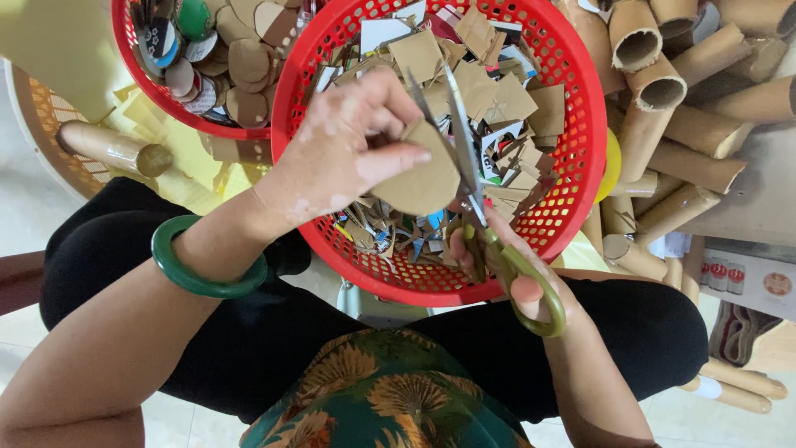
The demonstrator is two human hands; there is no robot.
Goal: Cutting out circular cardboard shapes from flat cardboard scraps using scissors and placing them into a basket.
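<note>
Large red basket (572,158), filled with cardboard scraps (497,99), is set at centre over the lap. Cardboard tubes (663,124) are crowded against its right rim; a second red basket (124,58) of cut discs (245,62) abuts upper left. Cardboard disc (423,178) is pinched by left hand (344,158) above the scraps. Green-handled scissors (477,195), blades parted at its edge, are gripped by right hand (518,278).

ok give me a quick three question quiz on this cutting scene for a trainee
1. True or false: the right hand works the scissors.
2. What does the left hand hold?
3. The red basket under the hands holds: A) cardboard scraps B) tubes C) cloth

Key:
1. True.
2. A cardboard piece, rounded, set between the open blades.
3. A. The tubes lie outside it, to one side.
</note>
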